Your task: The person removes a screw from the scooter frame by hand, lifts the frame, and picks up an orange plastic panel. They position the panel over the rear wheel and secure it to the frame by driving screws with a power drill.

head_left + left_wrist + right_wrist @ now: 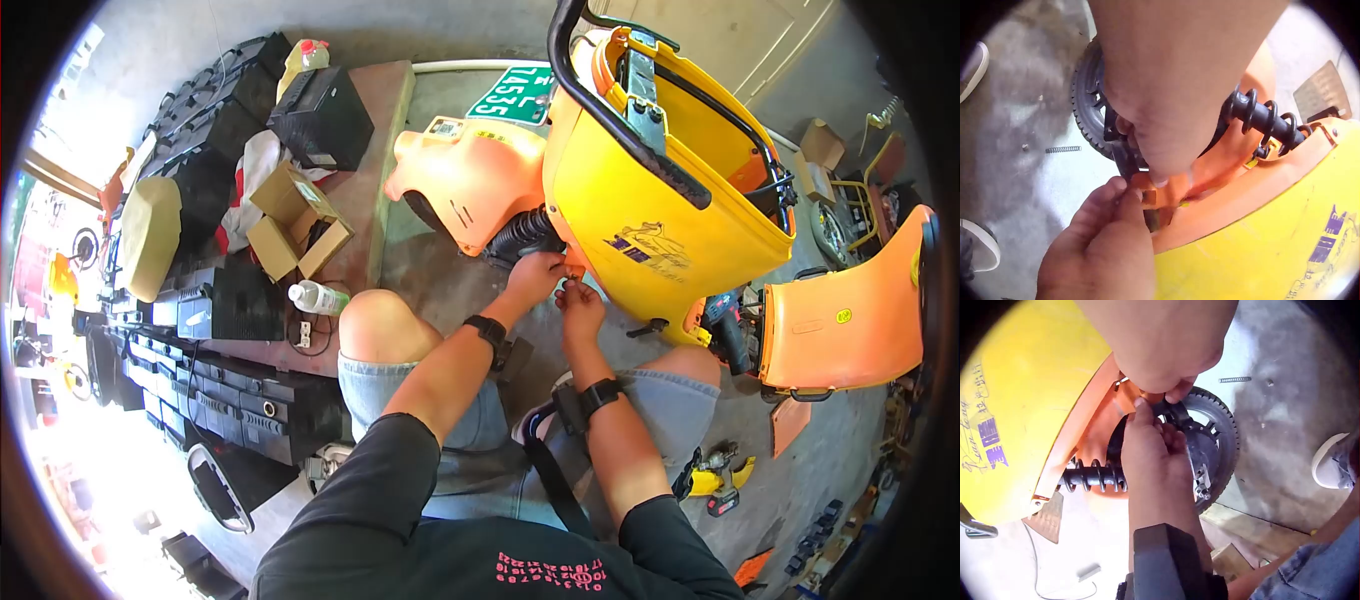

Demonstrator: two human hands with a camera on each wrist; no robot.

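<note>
Both hands meet at an orange tab point(1147, 196) on the lower edge of the scooter's orange and yellow bodywork point(650, 230). My left hand point(533, 280) point(1160, 119) point(1159, 450) grips the tab from the side of the black coil shock point(1094, 476), its thumb lying on the orange plastic. Close beside it, my right hand point(581, 312) point(1100, 244) point(1169, 359) has thumb and fingertips pinched together at the tab's edge, around a small part mostly hidden by the fingers. Behind the hands is the black-tyred wheel point(1088, 94).
A loose spring point(1063, 149) lies on the floor. An open cardboard box point(300, 220), a white bottle point(318, 297) and rows of black batteries point(230, 400) are at the left. At the right are an orange panel point(840, 335) and a cordless tool point(722, 480).
</note>
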